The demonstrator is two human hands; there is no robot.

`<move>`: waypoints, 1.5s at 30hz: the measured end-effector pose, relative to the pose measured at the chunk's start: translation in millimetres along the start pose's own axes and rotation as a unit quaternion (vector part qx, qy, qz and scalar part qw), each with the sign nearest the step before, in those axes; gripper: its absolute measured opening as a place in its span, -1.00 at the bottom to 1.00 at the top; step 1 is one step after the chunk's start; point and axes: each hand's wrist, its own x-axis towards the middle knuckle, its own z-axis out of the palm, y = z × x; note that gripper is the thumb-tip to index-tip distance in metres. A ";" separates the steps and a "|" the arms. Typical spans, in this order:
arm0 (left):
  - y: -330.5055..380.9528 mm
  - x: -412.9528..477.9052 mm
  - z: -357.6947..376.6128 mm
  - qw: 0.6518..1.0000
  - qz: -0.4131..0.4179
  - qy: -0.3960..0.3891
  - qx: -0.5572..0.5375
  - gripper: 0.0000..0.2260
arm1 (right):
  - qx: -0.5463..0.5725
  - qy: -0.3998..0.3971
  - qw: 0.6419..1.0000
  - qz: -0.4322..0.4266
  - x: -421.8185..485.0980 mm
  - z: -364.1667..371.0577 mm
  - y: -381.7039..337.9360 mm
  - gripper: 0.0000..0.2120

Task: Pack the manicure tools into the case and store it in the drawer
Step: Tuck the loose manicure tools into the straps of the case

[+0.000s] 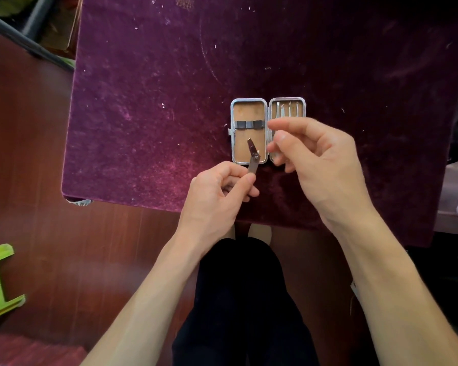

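A: Start with the big things. What's laid out?

B: One table [169, 101] under a purple velvet cloth, and on it, toward the near edge, one metal case [267, 130] lying open flat. It has two halves side by side. No drawer shows anywhere in view.

A: And the hands?

B: Two, both over the near edge of the table. The left hand [217, 196] is curled shut, thumb and fingers pinching the near end of one nail clipper [253, 157]. The right hand [320, 165] holds nothing that I can make out; its fingers are loosely bent and spread, hovering over the near part of the case's right half.

A: Which way does the clipper lie?

B: Its long axis runs near to far, leaning slightly left. The lever end points away from the fingers, out over the near part of the left half. The dark elastic strap [249, 124] that crosses that half sits just beyond the tip, farther along roughly the same line. So I'd judge the left hand is the one placed to slide it in.

A: What's packed already?

B: About four slim tools [288, 109] show in the right half, though the right hand hides their near ends. The left half holds only its strap.
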 end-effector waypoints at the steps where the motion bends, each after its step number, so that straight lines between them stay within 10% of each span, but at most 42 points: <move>1: 0.0 0.1 -0.8 1.000 -0.002 0.002 -0.001 -0.92 | -0.039 0.007 0.999 -0.020 2.8 -2.1 -0.9 -0.82; 9: 1.7 3.0 -5.3 0.999 0.017 -0.010 0.047 -0.93 | -0.193 -0.118 0.970 -0.089 25.4 -1.4 -6.7 -0.87; 25: 11.9 7.0 1.7 0.994 0.001 0.065 -0.087 -0.91 | -0.187 -0.085 0.969 -0.136 49.7 0.7 -18.2 -0.85; 36: -21.9 35.7 -18.1 0.906 0.186 0.134 0.356 -0.28 | -0.232 -0.008 0.953 -0.194 100.0 6.8 -21.3 -0.87; 45: -44.4 45.0 -3.2 0.833 0.230 0.208 0.459 -0.32 | -0.258 -0.024 0.943 -0.209 119.1 15.5 -18.3 -0.88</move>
